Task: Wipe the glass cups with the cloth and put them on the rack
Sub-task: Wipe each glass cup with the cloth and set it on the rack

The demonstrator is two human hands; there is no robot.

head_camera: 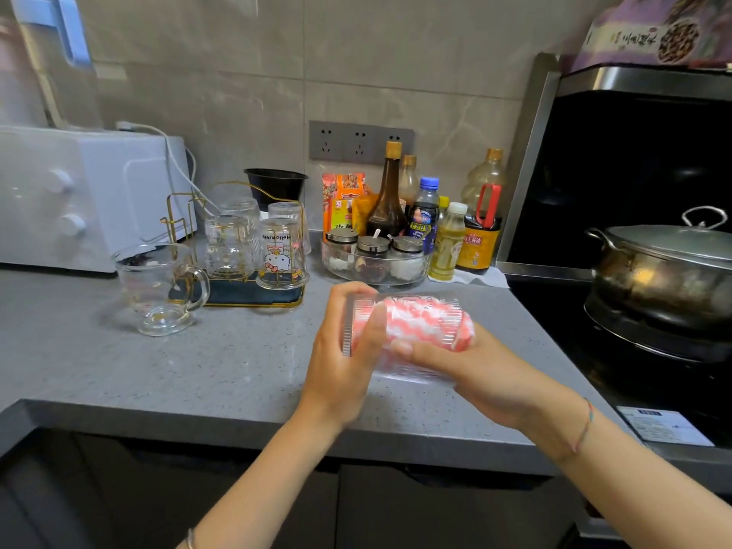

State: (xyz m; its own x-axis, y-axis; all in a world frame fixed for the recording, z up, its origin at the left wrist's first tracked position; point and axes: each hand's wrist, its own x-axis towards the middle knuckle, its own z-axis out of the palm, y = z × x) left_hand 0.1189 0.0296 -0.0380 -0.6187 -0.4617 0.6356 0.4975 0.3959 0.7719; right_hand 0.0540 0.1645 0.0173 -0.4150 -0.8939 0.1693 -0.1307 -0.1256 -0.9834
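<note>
A grey tabletop (pixel 119 370) runs along a tiled kitchen wall, with a white oven (pixel 79 200) at its left end and a hob carrying a lidded pot (pixel 665 271) past its right edge. Bottles (pixel 427 219) and spice jars stand along the back edge.

Above the front right part of the tabletop, both hands hold a ribbed glass cup (pixel 408 372) on its side, clear of the surface. The left hand (pixel 344 350) has its grip curled round the base end. The right hand (pixel 475 370) wraps the mouth end from below, with the thumb lying across the glass. A pink and white cloth (pixel 420 318) is stuffed inside the cup and bulges out at the mouth against the right palm, so the inside seems to be getting its wipe.

Toward the back edge, beside the oven, the gold wire rack (pixel 245 297) carries four cups upside down: two in front (pixel 229 247) (pixel 282 255) and two behind (pixel 241 210) (pixel 289 215). These look finished.

A glass mug (pixel 158 287) stands upright on the tabletop, just in front of the rack's left corner and off it. It appears to be waiting its turn.

By this reckoning four are racked, one is in hand, and the mug is left. Whether the rack has free pegs for two more cannot be told.
</note>
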